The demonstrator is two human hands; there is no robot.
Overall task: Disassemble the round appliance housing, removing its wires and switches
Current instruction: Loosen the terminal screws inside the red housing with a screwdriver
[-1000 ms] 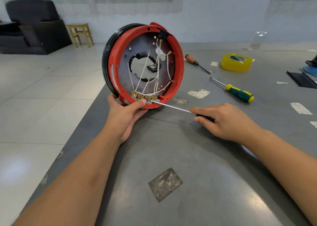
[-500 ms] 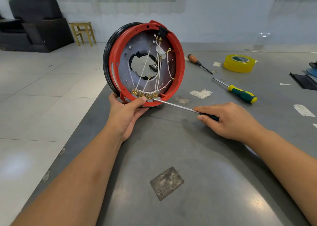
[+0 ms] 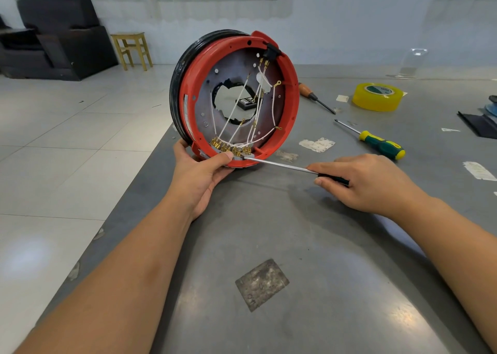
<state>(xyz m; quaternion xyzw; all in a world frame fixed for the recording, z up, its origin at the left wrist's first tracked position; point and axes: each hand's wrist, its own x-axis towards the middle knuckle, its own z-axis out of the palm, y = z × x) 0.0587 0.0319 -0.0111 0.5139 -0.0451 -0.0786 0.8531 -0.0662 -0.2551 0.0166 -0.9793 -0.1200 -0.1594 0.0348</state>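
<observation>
The round housing (image 3: pixel 291 103), red rim with a black outer band, stands on its edge at the table's left side, open face toward me. White wires (image 3: pixel 234 119) cross its grey inner plate to a row of brass terminals (image 3: pixel 231 147) at the bottom. A black switch (image 3: pixel 269 52) sits at the top of the rim. My left hand (image 3: pixel 200 172) grips the housing's lower edge, thumb by the terminals. My right hand (image 3: pixel 368 183) holds a black-handled screwdriver (image 3: pixel 279 165) nearly level, its tip at the terminal block.
On the grey table (image 3: pixel 309 246) lie a green-and-yellow screwdriver (image 3: pixel 382 145), an orange-handled screwdriver (image 3: pixel 312 94), a yellow tape roll (image 3: pixel 377 97), paper scraps (image 3: pixel 317 144) and a dark panel (image 3: pixel 478 123) at the right edge. A sofa (image 3: pixel 53 36) and wooden stool (image 3: pixel 131 49) stand beyond.
Both hands keep their grips on the housing and the screwdriver; the tip stays at the terminal block. Only the view has shifted slightly.
</observation>
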